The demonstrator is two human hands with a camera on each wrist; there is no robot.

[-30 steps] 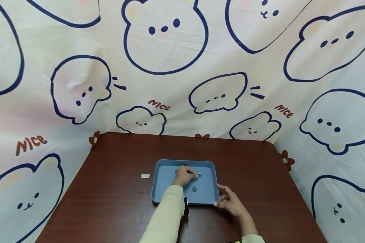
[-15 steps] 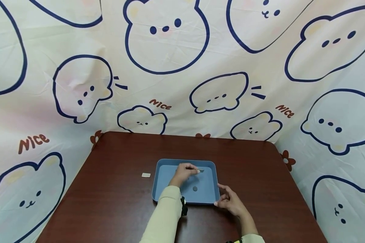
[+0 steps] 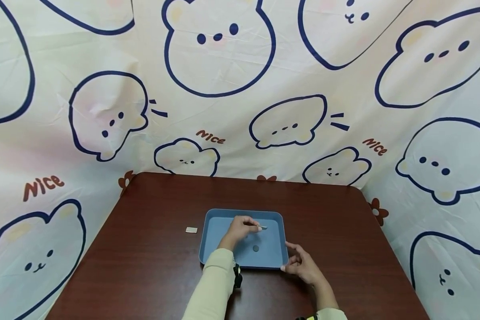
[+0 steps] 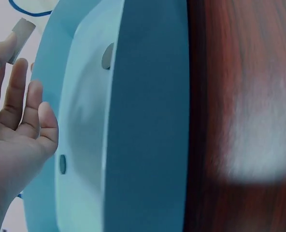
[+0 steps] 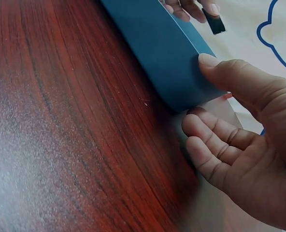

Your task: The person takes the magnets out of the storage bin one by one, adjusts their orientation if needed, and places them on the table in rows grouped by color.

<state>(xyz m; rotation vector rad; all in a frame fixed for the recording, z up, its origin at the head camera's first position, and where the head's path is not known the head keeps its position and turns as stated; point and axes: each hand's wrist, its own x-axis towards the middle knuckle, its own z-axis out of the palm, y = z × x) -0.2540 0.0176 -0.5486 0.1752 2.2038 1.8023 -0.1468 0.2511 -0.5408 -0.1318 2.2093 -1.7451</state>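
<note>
My left hand point(image 3: 240, 229) pinches a small flat rectangular piece point(image 4: 22, 38) between thumb and fingertips, above the blue tray point(image 3: 224, 262). The piece looks grey-beige in the left wrist view and sticks out edge-on to the right in the head view. Two small dark grey discs, one disc point(image 4: 107, 56) and another disc point(image 4: 62, 164), lie on the tray floor. My right hand point(image 3: 304, 266) holds the tray's near right corner, its thumb point(image 5: 244, 79) at the rim and the other fingers curled by the outer wall.
A small white rectangular piece point(image 3: 191, 230) lies on the dark brown table point(image 3: 156, 266) left of the tray. Behind and beside the table hangs a pale cloth point(image 3: 232, 115) printed with bear outlines.
My left hand has risen slightly from the tray floor with the flat piece and shifted a little left, tilting the piece on the way. The right hand stays at the corner.
</note>
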